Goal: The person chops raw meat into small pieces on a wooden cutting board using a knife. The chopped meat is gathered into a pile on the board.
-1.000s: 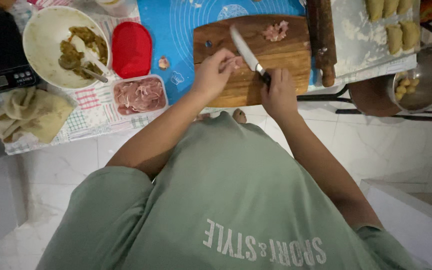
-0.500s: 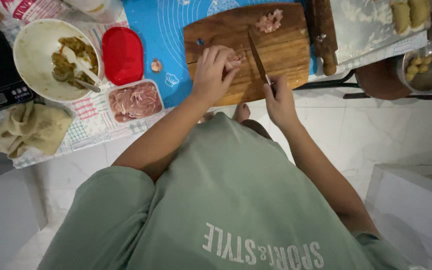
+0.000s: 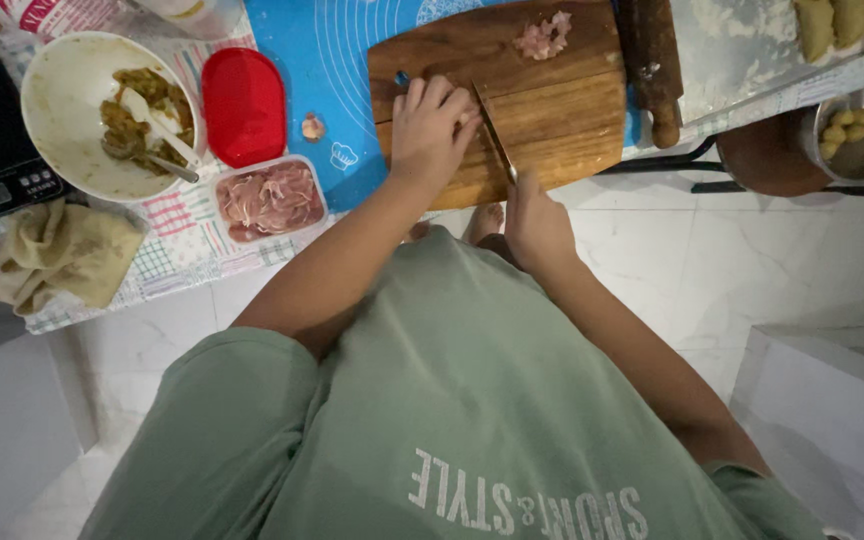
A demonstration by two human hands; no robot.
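Observation:
A wooden cutting board (image 3: 552,110) lies on a blue silicone mat (image 3: 342,60). My left hand (image 3: 432,130) presses down on a piece of raw meat on the board, mostly hiding it. My right hand (image 3: 534,222) grips the handle of a knife (image 3: 492,135), whose blade stands just right of my left fingers. A small heap of chopped meat (image 3: 544,36) sits at the board's far side.
A tub of raw meat slices (image 3: 270,198), its red lid (image 3: 242,104), a white bowl with filling and spoon (image 3: 102,112), a kitchen scale (image 3: 2,185), a crumpled cloth (image 3: 57,255), a rolling pin (image 3: 652,65) and a metal pot (image 3: 857,125) surround the board.
The view has shifted slightly. The knife blade has come down from a raised slant to the board beside my left fingers; both hands stay at the board.

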